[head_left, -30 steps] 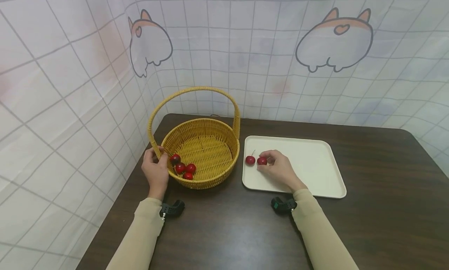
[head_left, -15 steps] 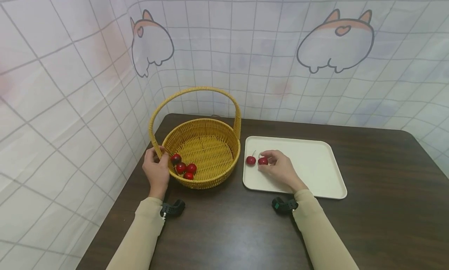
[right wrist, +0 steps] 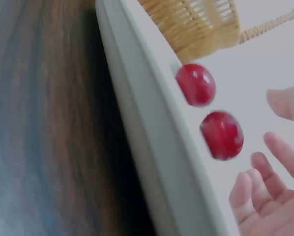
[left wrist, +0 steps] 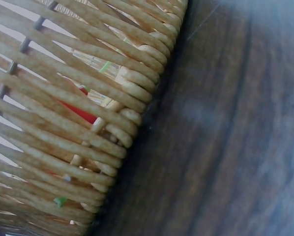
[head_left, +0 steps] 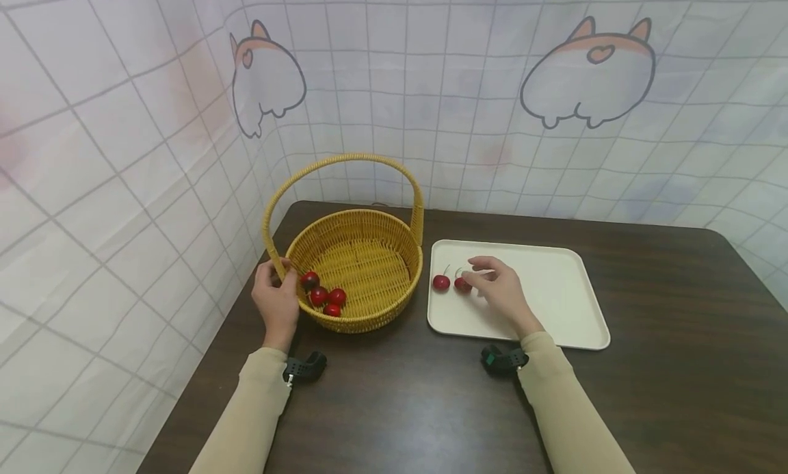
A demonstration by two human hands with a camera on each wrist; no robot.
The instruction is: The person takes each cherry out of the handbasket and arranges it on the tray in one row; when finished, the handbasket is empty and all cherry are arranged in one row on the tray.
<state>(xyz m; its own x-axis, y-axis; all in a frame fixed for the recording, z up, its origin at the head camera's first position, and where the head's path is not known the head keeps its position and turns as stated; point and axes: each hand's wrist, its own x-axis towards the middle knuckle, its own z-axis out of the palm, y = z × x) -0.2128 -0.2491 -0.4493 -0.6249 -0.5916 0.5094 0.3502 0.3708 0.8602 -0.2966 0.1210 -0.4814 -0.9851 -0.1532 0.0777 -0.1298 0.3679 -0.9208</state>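
Note:
My left hand [head_left: 277,306] grips the left side of the yellow wicker basket [head_left: 369,269], at the foot of its arched handle [head_left: 345,157]. Several red cherries [head_left: 318,296] lie in the basket's near left part, and the left wrist view shows a bit of red through the weave [left wrist: 78,113]. On the white tray [head_left: 554,282] two cherries rest side by side, a left cherry [head_left: 440,283] and a right cherry [head_left: 461,284], both with stems. My right hand [head_left: 503,295] hovers just right of them, fingers parted and apart from the fruit [right wrist: 222,135] in the right wrist view.
Both basket and tray stand on a dark wooden table [head_left: 394,399], the tray to the basket's right with a narrow gap between. A grid-patterned white cloth [head_left: 431,84] hangs behind the table and along its left side.
My right hand has let go of the right-hand cherry on the tray, spread its fingers and drawn slightly to the right. The left hand keeps its hold on the basket.

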